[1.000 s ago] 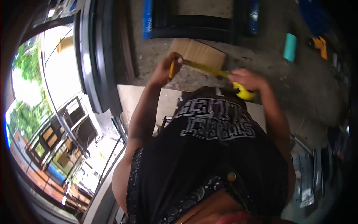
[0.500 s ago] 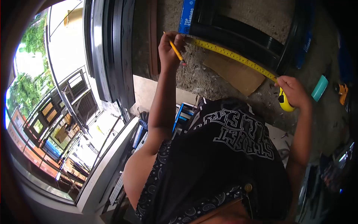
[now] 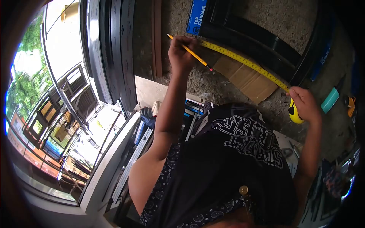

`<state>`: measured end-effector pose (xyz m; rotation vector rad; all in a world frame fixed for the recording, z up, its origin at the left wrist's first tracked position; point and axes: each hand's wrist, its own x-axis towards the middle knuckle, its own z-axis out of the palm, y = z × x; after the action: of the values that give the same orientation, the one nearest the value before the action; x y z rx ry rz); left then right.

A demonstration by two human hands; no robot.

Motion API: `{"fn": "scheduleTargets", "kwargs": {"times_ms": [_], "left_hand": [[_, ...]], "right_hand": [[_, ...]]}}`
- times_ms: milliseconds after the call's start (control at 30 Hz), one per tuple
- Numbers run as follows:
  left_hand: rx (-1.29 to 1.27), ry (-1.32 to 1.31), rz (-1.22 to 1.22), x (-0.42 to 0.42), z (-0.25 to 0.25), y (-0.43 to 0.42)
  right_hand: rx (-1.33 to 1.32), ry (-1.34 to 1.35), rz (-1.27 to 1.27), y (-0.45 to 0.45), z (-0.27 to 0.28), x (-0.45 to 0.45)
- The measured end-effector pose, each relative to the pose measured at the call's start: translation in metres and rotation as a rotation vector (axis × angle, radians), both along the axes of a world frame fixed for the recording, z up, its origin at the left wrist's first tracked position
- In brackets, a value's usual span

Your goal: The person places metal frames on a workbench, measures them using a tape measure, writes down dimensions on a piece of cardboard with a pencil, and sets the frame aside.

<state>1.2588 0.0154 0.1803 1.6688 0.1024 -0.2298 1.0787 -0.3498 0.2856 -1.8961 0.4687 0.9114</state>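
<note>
My left hand (image 3: 183,53) is closed around a yellow pencil (image 3: 198,58), whose tip points up and left. The free end of a yellow tape blade (image 3: 243,60) meets the fingers of this hand. The blade runs stretched down to the right, along the near edge of a black frame (image 3: 251,46). My right hand (image 3: 304,102) grips the yellow tape measure (image 3: 295,114) at the frame's right corner. Blue printed wrapping (image 3: 197,17) covers the frame's left leg.
Brown cardboard (image 3: 247,79) lies on the rough floor below the blade. To the right are a teal cylinder (image 3: 329,100) and an orange tool (image 3: 351,106). Long dark profiles (image 3: 118,49) stand at the left beside a window opening. Assorted strips (image 3: 133,163) lie by my left elbow.
Both hands have moved apart from a second ago, with more blade drawn out, and the blade now lies along the frame. Since half a second ago, the pencil has tilted flatter.
</note>
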Motion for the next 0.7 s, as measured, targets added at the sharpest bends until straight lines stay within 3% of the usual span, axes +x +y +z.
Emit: {"fn": "scheduleTargets", "kwargs": {"times_ms": [133,233,333,433,533,700], "left_hand": [[-0.031,-0.04,-0.031,0.008,0.003,0.0],[0.107,0.018,-0.092,0.018,0.018,-0.004],[0.292,-0.102,-0.16,0.025,0.023,-0.007],[0.626,-0.608,-0.402,0.037,0.039,-0.014],[0.624,-0.651,-0.466,0.045,0.034,-0.014],[0.879,-0.631,-0.49,0.045,0.03,-0.007]], "right_hand": [[0.022,-0.017,-0.022,0.0,0.0,-0.004],[0.043,-0.01,-0.041,-0.001,0.002,-0.004],[0.063,-0.031,-0.053,-0.008,0.001,-0.011],[0.068,-0.04,-0.126,-0.029,-0.009,-0.034],[0.048,0.028,-0.249,-0.047,-0.002,-0.057],[0.036,0.07,-0.412,-0.059,0.014,-0.095]]}}
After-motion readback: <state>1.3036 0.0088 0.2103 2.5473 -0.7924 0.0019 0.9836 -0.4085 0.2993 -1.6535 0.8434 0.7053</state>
